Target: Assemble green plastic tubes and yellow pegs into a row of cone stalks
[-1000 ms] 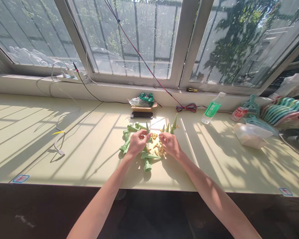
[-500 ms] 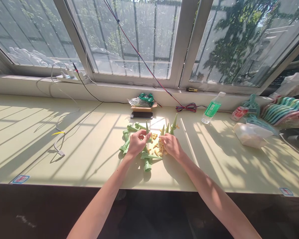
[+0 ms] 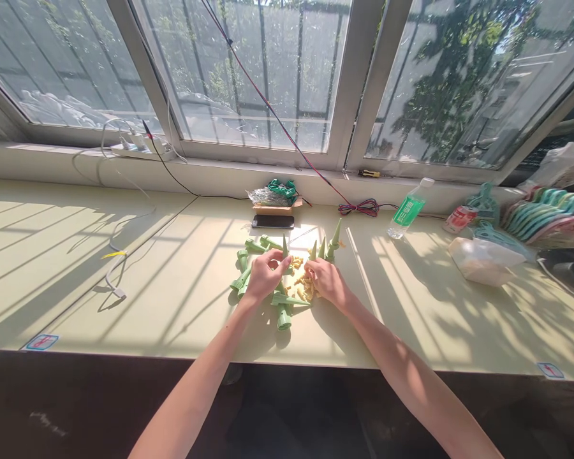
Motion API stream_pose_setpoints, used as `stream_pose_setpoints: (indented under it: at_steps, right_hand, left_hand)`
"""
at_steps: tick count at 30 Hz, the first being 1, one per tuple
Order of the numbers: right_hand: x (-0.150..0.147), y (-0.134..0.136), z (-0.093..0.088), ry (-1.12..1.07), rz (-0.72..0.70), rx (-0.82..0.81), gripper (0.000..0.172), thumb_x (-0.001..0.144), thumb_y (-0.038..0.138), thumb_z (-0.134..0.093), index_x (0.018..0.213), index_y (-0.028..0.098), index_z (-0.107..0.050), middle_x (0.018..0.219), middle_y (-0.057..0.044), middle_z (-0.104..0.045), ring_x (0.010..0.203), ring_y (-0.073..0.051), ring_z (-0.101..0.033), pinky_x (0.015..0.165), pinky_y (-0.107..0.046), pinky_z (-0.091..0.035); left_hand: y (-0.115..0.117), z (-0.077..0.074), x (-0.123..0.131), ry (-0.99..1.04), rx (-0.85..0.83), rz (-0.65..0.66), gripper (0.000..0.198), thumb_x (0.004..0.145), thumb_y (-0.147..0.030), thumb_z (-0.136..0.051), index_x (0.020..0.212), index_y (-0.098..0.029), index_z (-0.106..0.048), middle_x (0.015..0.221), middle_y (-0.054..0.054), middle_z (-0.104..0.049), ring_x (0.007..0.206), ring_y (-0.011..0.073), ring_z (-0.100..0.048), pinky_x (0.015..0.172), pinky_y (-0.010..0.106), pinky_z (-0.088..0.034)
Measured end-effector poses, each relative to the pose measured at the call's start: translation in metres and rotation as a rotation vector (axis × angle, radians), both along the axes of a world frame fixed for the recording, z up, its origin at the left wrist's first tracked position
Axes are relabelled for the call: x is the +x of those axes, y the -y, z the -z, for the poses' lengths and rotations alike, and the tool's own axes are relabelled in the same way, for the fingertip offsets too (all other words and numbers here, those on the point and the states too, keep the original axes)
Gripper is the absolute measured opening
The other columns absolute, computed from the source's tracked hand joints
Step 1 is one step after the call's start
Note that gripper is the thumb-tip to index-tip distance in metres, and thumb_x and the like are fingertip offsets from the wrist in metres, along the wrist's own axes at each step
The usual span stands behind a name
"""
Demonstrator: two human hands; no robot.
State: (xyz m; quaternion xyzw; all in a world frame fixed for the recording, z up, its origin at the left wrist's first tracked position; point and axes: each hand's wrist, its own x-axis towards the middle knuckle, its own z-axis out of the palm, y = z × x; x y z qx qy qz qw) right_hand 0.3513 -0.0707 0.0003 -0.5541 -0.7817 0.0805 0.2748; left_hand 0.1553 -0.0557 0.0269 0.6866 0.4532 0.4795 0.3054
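Note:
My left hand (image 3: 264,275) is closed around a green plastic spike (image 3: 285,246), its tip pointing up. Just to the right, my right hand (image 3: 326,278) pinches its fingertips together over a pile of small yellow plastic pieces (image 3: 304,292); whatever they hold is hidden. Behind the right hand several green spikes stand upright, the tallest one (image 3: 335,237) with a yellow piece at its side. More green spikes with wide hollow ends lie around my left hand. One spike (image 3: 291,299) lies on its side in front, beside a wide green end (image 3: 284,317) facing me.
A phone (image 3: 273,221) lies before a small box (image 3: 273,208) with plastic wrapping. Farther right are a coiled red-black cable (image 3: 360,207), a bottle (image 3: 406,210), a red can (image 3: 460,218), a white bag (image 3: 485,260) and hangers (image 3: 545,213). A white cable (image 3: 115,288) lies left.
My right fingertips have dipped slightly toward the yellow pieces. My left hand keeps the spike upright in nearly the same place. The whole view has shifted very slightly.

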Motion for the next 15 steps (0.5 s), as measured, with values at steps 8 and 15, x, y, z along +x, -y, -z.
stream_pose_setpoints:
  at_steps: [8,15]
  right_hand:
    - [-0.0016,0.0003,0.002,-0.043,-0.01,0.039,0.018,0.096,0.017,-0.045,0.092,0.02,-0.062,0.082,-0.002,-0.053,0.06,-0.011,-0.044,0.056,-0.022,-0.03]
    - [-0.0052,0.0021,-0.0064,-0.215,-0.023,0.088,0.019,0.099,0.026,-0.041,0.088,0.02,-0.054,0.079,-0.001,-0.058,0.066,-0.014,-0.052,0.061,-0.024,-0.038]
  left_hand:
    - [-0.0001,0.0,0.0,0.001,0.002,0.011,0.035,0.084,-0.051,-0.069,0.087,-0.016,-0.069,0.087,0.007,-0.073,0.074,0.0208,-0.07,0.068,0.031,-0.056]
    - [-0.0012,-0.0004,0.0004,0.075,-0.068,0.03,0.035,0.082,-0.05,-0.071,0.088,-0.015,-0.071,0.089,0.008,-0.075,0.079,0.0229,-0.072,0.07,0.031,-0.057]
